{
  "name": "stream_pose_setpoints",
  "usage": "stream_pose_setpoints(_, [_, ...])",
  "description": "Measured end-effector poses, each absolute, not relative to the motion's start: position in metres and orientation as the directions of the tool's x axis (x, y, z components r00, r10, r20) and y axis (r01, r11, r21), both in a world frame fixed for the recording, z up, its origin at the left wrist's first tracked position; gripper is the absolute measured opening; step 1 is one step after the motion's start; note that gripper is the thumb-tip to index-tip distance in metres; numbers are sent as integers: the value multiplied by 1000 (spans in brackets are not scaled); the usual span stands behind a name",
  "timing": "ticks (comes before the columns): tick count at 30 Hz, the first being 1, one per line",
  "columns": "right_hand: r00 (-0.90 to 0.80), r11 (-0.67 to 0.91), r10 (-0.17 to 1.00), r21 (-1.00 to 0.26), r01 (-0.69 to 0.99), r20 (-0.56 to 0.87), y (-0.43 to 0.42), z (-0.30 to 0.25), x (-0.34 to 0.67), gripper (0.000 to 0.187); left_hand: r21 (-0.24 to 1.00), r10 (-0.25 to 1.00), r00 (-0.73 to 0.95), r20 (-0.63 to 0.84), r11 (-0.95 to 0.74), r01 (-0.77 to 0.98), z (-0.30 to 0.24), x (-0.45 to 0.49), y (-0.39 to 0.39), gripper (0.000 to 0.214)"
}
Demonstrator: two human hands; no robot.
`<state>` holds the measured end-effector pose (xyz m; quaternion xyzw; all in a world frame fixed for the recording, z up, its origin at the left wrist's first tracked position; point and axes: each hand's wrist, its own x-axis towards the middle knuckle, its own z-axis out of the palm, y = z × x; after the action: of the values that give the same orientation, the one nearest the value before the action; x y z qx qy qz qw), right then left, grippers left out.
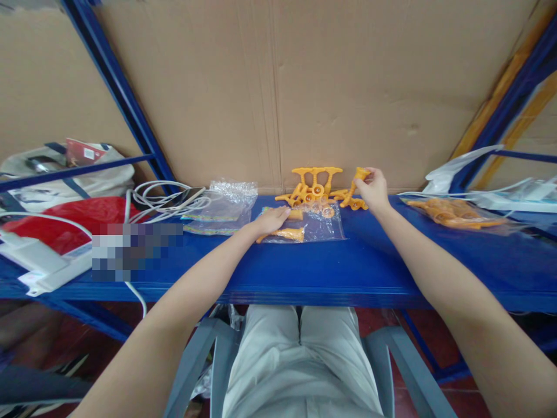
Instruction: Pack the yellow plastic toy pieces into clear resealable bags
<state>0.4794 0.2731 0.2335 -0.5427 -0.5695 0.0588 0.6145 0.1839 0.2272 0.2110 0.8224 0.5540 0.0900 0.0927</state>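
My right hand (pixel 372 189) pinches a small orange plastic piece (pixel 361 173) just above the blue shelf (pixel 331 267), beside a heap of orange plastic parts (pixel 317 187) against the cardboard wall. My left hand (pixel 270 220) rests flat on a clear plastic bag (pixel 319 227) lying on the shelf, fingers touching an orange part (pixel 296 214). Another orange piece (pixel 287 234) lies inside the bag near the left hand.
Crumpled clear bags (pixel 226 203) and white cables (pixel 161 200) lie to the left, with a red cloth (pixel 82 216) and a white box (pixel 39 261). A bag of orange parts (pixel 452 212) sits at the right. Blue shelf posts stand at both sides. My knees are under the shelf.
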Motion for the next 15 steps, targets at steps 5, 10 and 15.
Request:
stream_pose_setpoints(5, [371,401,760,-834,379,534,268,238,473,24,254,924,381,42,-379,890,212,184,227,59])
stream_pose_setpoints(10, [246,414,844,-870,267,477,259,240,469,38,275,924,379,46,-376,885,210,183,226,58])
stream_pose_setpoints(15, [134,440,850,-827,349,509,258,234,465,38,380,919,384,90,-388,840,215,180,233,58])
